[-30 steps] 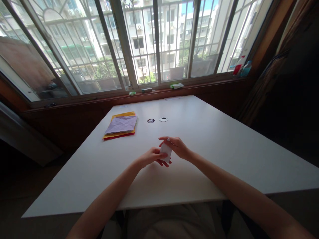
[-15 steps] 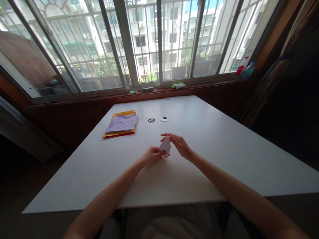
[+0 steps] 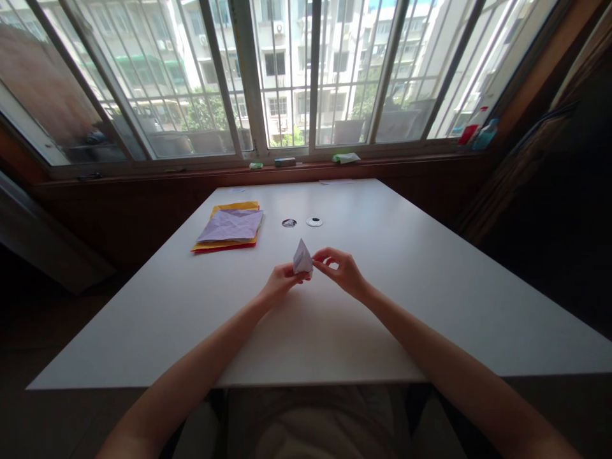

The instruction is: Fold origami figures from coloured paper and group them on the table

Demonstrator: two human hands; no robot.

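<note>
- Folded paper piece (image 3: 303,259): upright, tip pointing up, above mid-tabletop (image 3: 406,280), between both hands.
- Left hand (image 3: 281,281): pinching its lower left edge.
- Right hand (image 3: 342,269): pinching its right edge; equally near.

A pale lilac-white folded paper (image 3: 303,259) is being held between the left hand (image 3: 280,281) and the right hand (image 3: 342,270). A plain white table (image 3: 411,268) is being seen beneath them. On the paper stack (image 3: 228,227), a creased lavender sheet is being shown on top, with yellow-orange under it and a red edge at the bottom. Two small round marks (image 3: 301,222) are being shown, one dark grey, one white with a dark centre. Dark reddish-brown wood is being shown on the windowsill (image 3: 143,175). A green and white item (image 3: 346,157) is lying there, possibly a cloth. A red and a blue bottle (image 3: 478,134) are being seen at the right.
</note>
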